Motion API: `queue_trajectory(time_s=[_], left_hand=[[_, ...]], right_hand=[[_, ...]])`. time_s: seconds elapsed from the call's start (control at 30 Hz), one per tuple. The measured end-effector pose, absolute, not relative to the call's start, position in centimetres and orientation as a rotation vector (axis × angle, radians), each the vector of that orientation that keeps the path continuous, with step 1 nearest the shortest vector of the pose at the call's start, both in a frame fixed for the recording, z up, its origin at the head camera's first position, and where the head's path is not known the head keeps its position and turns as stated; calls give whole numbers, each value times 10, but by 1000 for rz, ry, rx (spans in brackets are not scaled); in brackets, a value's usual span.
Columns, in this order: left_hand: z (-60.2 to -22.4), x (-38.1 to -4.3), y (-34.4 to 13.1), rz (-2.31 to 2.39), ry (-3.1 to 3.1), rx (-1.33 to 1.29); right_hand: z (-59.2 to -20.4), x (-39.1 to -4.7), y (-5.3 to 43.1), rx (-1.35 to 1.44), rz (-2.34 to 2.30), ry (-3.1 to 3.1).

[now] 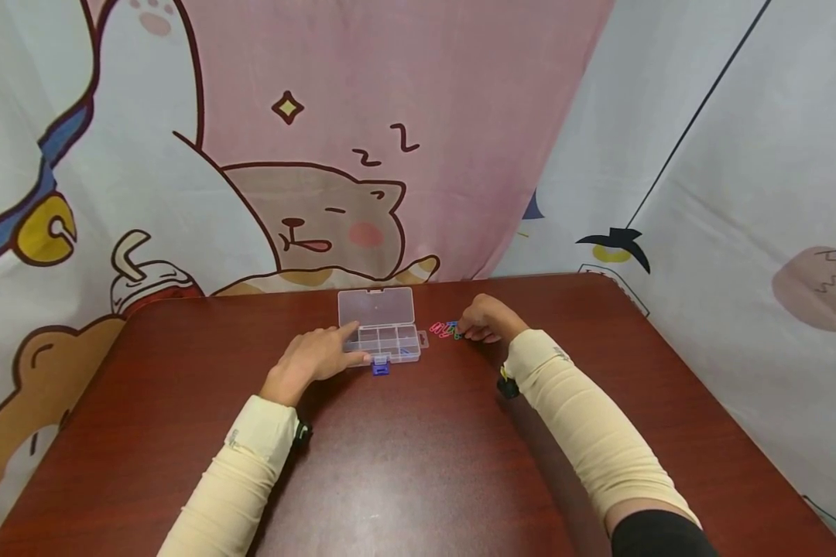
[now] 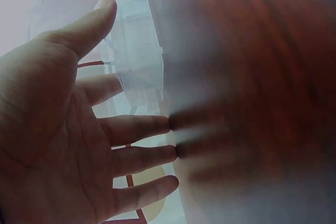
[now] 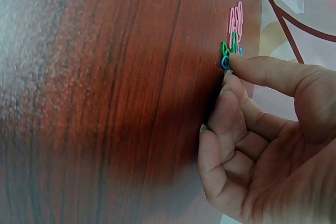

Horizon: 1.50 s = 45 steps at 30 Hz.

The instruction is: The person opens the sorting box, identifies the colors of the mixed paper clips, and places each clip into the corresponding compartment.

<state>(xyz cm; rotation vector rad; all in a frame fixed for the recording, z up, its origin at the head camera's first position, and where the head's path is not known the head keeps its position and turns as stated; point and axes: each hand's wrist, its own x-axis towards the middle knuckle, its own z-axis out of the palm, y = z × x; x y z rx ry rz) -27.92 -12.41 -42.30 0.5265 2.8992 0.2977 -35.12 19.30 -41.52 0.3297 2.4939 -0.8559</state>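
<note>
A clear plastic compartment box (image 1: 397,346) stands on the table with its lid raised at the back. Blue slivers like paper clips lie in its front right compartment. My left hand (image 1: 315,353) rests at the box's left end, thumb along the front wall and index finger across the side; the other fingers stretch straight to the tabletop. Right of the box, pink, green and blue paper clips (image 3: 234,22) lie in a small pile. There my right hand (image 3: 252,124) pinches a blue paper clip (image 3: 225,62) between thumb and index fingertip, low at the table.
The brown wooden table (image 1: 390,456) runs back to a printed cloth (image 1: 474,139) hanging close behind the box. A blue latch (image 1: 380,367) juts from the box's front, and a clear hanging tab (image 1: 423,339) from its right end.
</note>
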Motion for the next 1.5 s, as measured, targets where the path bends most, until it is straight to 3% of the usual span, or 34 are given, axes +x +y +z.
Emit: queue_trajectory(time_s=[0.4,1.5], left_hand=[[-425,-280,-124,295,2902,516],[-423,-279,-124,290,2909,534]], right_hand=[[-413,-352,189,303,-802,2542],[-408,-339,152,187,-131,2895]])
